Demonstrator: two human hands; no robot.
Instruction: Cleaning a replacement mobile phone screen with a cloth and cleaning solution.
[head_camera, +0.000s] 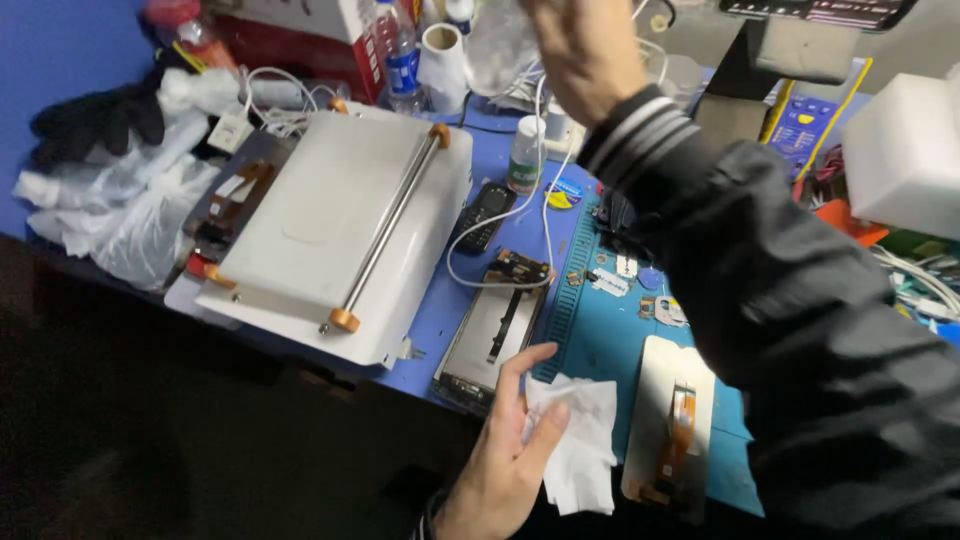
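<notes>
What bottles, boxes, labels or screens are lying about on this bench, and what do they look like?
Clear plastic bottle: back edge, blue label band.
Small white bottle: behind the mat, green label.
Red and white box: back, left of the clear bottle.
Phone screen panel: face down on the blue mat, pale with an orange ribbon.
Dark keypad phone: beside the white machine.
Blue and yellow card: right rear, upright.

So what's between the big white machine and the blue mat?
In the head view, an opened phone frame lies between the white machine and the blue mat.
</notes>
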